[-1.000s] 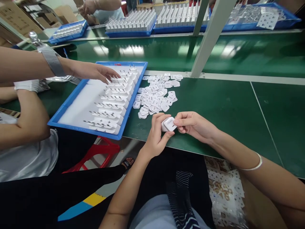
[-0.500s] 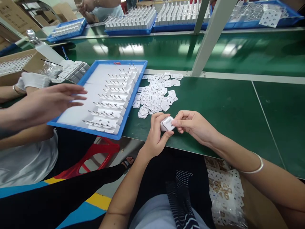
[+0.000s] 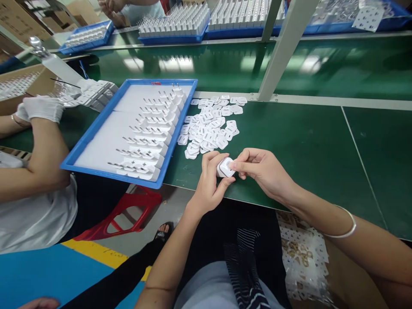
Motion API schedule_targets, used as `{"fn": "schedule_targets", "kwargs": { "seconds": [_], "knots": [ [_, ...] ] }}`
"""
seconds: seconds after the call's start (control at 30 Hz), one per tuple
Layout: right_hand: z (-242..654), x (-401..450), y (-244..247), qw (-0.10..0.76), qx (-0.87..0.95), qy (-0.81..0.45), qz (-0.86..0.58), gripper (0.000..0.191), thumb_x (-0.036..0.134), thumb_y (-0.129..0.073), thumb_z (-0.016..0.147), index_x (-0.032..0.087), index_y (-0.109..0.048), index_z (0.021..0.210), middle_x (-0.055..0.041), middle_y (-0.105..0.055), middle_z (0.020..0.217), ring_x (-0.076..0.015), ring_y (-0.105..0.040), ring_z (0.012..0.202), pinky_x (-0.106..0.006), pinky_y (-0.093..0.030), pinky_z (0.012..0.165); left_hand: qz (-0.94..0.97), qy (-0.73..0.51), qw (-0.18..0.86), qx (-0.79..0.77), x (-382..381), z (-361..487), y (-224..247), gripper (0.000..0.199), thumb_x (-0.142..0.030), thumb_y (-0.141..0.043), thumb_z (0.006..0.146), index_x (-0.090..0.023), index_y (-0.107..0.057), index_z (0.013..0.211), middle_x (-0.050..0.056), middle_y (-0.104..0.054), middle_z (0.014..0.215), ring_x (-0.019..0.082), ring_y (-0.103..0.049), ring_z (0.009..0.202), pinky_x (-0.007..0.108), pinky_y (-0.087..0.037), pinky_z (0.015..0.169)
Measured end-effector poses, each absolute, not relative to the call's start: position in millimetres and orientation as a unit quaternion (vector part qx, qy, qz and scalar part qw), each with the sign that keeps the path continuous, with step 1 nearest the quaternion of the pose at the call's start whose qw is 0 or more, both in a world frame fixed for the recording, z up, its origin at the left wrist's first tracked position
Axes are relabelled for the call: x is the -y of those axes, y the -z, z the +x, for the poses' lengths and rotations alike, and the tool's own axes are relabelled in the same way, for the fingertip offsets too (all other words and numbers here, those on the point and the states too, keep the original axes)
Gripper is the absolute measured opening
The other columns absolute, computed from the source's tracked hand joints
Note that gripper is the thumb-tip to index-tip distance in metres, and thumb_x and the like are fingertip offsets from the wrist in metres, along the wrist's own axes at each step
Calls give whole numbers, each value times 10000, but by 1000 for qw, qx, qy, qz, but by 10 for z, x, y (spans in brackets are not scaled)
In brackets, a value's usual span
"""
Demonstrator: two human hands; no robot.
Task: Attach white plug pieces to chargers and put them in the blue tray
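Observation:
My left hand (image 3: 210, 182) grips a small white plug charger (image 3: 220, 172) just above the table's front edge, fingers around its side and thumb below. A white rounded-square plate (image 3: 226, 166) lies on the end face turned up towards me. With thumb and forefinger pinched, my right hand (image 3: 262, 171) touches the plate's right corner; the thumb tip covers part of it. Beyond my hands, a loose pile of similar printed white plates (image 3: 209, 128) is spread on the green table (image 3: 289, 141). Left of the pile, rows of white chargers (image 3: 151, 133) stand prongs up in a blue tray (image 3: 162, 171).
A co-worker's white-gloved hands (image 3: 43, 107) rest near a stack of white parts (image 3: 96, 94) at left. A grey post (image 3: 280, 56) rises behind the table. Filled blue trays (image 3: 174, 38) line the far side. A red stool (image 3: 128, 210) stands below left.
The bare hand and arm of another person that reached over the blue tray have withdrawn leftwards. My thumb has shifted slightly onto the plate's face; both my hands otherwise stay in place.

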State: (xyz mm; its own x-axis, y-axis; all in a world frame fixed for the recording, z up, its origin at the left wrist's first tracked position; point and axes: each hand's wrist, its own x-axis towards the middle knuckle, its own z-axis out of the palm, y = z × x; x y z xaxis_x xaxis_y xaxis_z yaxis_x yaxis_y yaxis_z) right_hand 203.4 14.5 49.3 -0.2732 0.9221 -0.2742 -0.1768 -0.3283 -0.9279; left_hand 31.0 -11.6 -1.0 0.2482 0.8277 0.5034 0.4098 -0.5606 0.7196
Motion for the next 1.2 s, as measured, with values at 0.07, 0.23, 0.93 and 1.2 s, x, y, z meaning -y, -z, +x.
{"fn": "schedule_targets", "kwargs": {
  "seconds": [0.07,0.23,0.93,1.2],
  "knots": [
    [2032,-145,-495,403,414,-678,-454,317,367,-911,637,188,-653,598,10,-586,597,-107,-493,550,-293,-423,578,758,-453,221,-414,116,313,12,457,-456,-509,983,-228,-435,1373,117,-451,1218,258,-474,1152,454,-432,1026],
    [2034,-145,-482,404,408,-682,-453,330,367,-925,603,190,-647,589,1,-611,619,-105,-489,546,-294,-423,568,763,-446,209,-418,121,315,16,462,-465,-501,984,-229,-430,1374,117,-442,1212,256,-477,1133,455,-437,1014],
    [1982,-142,-456,351,396,-740,-414,449,500,-879,665,178,-566,690,29,-539,649,-93,-457,563,-256,-369,541,730,-502,280,-369,96,269,33,425,-440,-537,951,-231,-471,1315,108,-460,1191,261,-468,1145,449,-436,998],
    [1980,-148,-453,341,326,-807,-356,463,592,-655,865,155,-608,718,0,-512,654,-109,-454,584,-253,-382,583,671,-575,363,-296,48,264,75,388,-425,-611,863,-233,-527,1189,80,-524,1039,228,-519,965,389,-465,827]
  ]
}}
